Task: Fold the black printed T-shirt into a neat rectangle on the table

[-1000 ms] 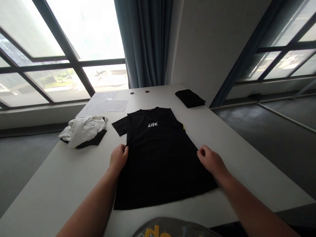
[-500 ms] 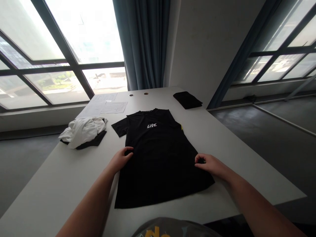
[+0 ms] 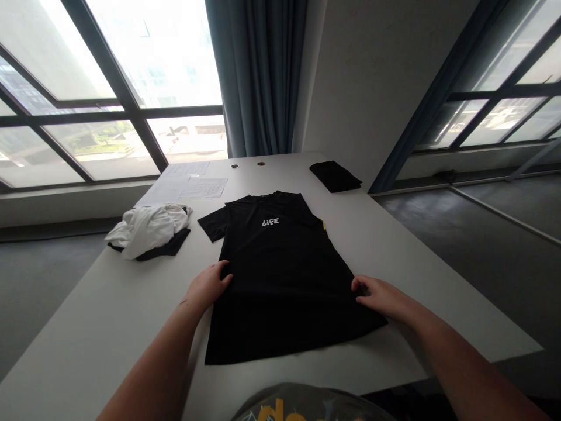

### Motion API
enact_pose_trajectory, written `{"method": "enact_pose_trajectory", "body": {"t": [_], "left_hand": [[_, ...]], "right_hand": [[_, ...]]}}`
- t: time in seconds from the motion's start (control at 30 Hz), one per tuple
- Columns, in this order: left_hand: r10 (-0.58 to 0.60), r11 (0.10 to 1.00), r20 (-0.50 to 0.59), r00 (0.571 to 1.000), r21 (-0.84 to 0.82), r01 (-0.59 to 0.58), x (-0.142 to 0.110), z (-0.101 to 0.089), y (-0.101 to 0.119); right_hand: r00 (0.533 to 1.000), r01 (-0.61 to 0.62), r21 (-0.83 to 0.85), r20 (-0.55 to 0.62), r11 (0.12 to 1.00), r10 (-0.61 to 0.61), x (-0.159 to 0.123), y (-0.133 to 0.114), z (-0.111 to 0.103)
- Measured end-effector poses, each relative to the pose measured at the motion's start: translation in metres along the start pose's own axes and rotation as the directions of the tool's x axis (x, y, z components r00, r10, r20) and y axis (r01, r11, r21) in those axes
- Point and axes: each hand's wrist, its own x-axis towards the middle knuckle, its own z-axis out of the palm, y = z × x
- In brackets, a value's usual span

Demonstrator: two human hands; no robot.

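Observation:
A black T-shirt point(image 3: 280, 280) lies spread on the white table, its collar away from me and its hem towards me. White "LIFE" lettering point(image 3: 270, 223) runs across its chest. At the shirt's left side edge, my left hand point(image 3: 209, 285) grips the cloth, thumb on top. My right hand point(image 3: 380, 296) holds the opposite side edge with curled fingers. Some fingertips of both hands are hidden. The left sleeve sticks out flat, while the right sleeve is not seen spread; a small yellow patch point(image 3: 324, 225) shows there.
The white table point(image 3: 438, 292) reaches towards the window and curtain. On its left sits a crumpled white cloth point(image 3: 151, 228) over a black one point(image 3: 175, 245). Printed papers point(image 3: 204, 187) lie behind it. A folded black garment point(image 3: 335, 176) rests at the far right edge.
My hands have moved slightly apart, the left one leftwards and the right one rightwards. The shirt's lower part looks a little wider and flatter. The view has shifted slightly.

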Motion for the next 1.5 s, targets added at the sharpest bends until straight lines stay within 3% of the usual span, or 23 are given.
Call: {"method": "enact_pose_trajectory", "body": {"t": [0.17,0.23,0.33,0.43,0.5,0.63,0.73,0.87,1.23,1.5], "left_hand": [[-0.102,0.96,-0.106,0.989,0.248,0.126,-0.015,-0.002,0.011],[-0.023,0.938,-0.208,0.978,0.334,0.093,-0.016,-0.004,0.017],[0.175,0.919,-0.28,0.944,0.391,-0.054,0.0,-0.004,0.031],[0.328,0.908,-0.282,0.902,0.357,-0.218,0.031,0.004,0.046],[0.369,0.906,-0.279,0.887,0.322,-0.276,0.052,0.014,0.053],[0.315,0.94,-0.192,0.93,0.197,-0.278,0.078,0.037,0.05],[0.302,0.949,-0.142,0.943,0.142,-0.283,0.082,0.046,0.038],[0.299,0.95,-0.142,0.944,0.138,-0.28,0.078,0.049,0.029],[0.316,0.942,-0.108,0.943,0.151,-0.299,0.063,0.045,0.043],[0.319,0.938,-0.152,0.935,0.194,-0.288,0.065,0.047,0.053]], "right_hand": [[0.999,-0.033,-0.256,0.023,0.966,0.04,-0.012,-0.015,-0.005],[0.999,-0.046,-0.387,-0.042,0.921,0.032,-0.013,-0.024,-0.006],[0.982,0.026,-0.497,-0.152,0.868,-0.116,-0.004,-0.045,-0.005],[0.933,0.154,-0.503,-0.208,0.851,-0.293,0.021,-0.077,0.001],[0.901,0.213,-0.492,-0.236,0.844,-0.365,0.045,-0.099,0.007],[0.898,0.183,-0.479,-0.274,0.859,-0.344,0.098,-0.121,0.024],[0.915,0.156,-0.464,-0.264,0.872,-0.304,0.126,-0.111,0.039],[0.926,0.131,-0.435,-0.267,0.891,-0.266,0.142,-0.086,0.052],[0.929,0.179,-0.459,-0.213,0.87,-0.303,0.133,-0.076,0.046],[0.92,0.217,-0.442,-0.206,0.87,-0.334,0.132,-0.072,0.047]]}}
